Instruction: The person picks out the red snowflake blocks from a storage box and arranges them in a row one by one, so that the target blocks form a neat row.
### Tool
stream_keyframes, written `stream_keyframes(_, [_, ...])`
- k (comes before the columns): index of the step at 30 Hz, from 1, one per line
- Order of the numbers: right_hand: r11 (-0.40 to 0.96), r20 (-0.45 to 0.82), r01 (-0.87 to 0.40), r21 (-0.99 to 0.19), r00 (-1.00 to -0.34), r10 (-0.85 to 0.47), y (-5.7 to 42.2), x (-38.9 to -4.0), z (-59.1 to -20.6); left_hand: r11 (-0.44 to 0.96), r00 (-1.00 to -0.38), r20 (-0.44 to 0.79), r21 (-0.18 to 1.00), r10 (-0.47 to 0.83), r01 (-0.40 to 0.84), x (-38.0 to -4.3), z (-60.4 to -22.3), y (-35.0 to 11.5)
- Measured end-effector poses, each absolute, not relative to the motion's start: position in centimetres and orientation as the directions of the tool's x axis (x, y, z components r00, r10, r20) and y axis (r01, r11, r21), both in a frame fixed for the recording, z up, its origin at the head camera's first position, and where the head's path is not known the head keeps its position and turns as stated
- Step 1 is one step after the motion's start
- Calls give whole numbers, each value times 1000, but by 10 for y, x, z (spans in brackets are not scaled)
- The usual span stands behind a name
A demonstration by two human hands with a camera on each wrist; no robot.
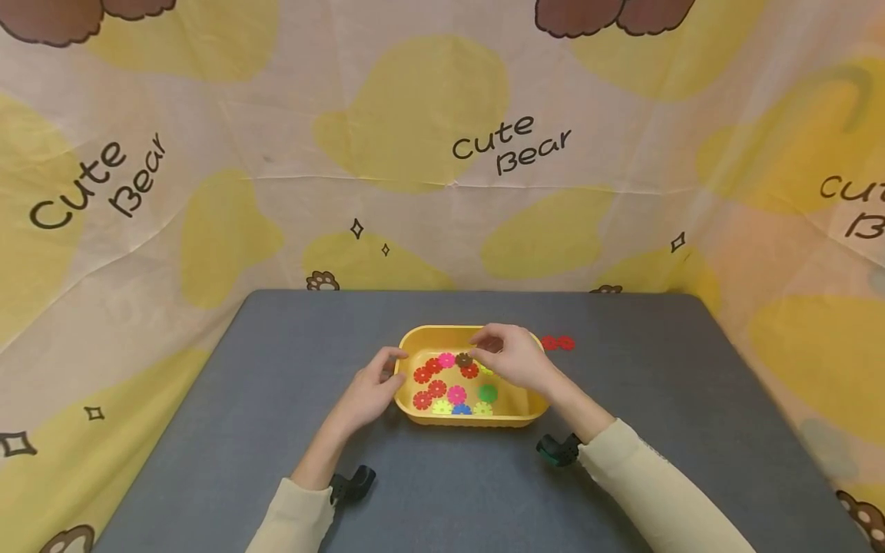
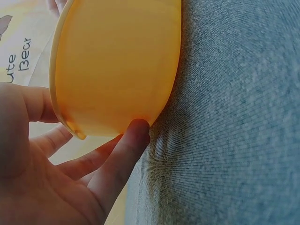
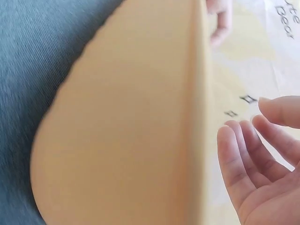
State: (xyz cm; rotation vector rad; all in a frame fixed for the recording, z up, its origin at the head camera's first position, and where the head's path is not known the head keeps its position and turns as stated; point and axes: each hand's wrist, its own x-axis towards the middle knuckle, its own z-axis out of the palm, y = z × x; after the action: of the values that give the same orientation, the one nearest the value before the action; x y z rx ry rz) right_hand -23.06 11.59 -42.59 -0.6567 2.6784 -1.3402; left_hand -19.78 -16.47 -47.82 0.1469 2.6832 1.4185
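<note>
A yellow plastic basin [image 1: 512, 421] stands on the table, with several notched snowflake discs on its floor. Among them are red discs [image 1: 422, 400], pink discs [image 1: 456, 395], a brown disc [image 1: 464, 359], a green disc [image 1: 487, 393] and a blue disc [image 1: 461, 409]. My left hand [image 1: 366, 393] holds the basin's left end, fingers against the outer wall [image 2: 117, 70] and at the rim. Over the basin's right part hovers my right hand [image 1: 515, 357], its fingertips close above the brown disc. In the right wrist view its fingers are loosely bent, with nothing visible between thumb and forefinger.
Two red discs [image 1: 558, 342] lie on the grey table [image 1: 311, 338] just beyond the basin's right end. Behind the table hangs a printed cloth [image 1: 415, 215]. Each wrist carries a small black camera mount.
</note>
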Motion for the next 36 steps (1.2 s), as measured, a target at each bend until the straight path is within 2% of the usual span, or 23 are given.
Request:
stream_keyframes(10, [512,86,-362,-779,-870,-485,86,-230,-447,569,-990,-45,822,134,39,-197,-476,-164])
stream_keyframes(18, [541,9,-354,-763,-843,-538,69,-232,-460,564,-989,-45,825,138,41,-197,-476,-164])
stream_keyframes(36, [645,-103,-348,-680,-826,-554,51,-244,-472,541,-988,-35,839,149,52,-197,-476,-166])
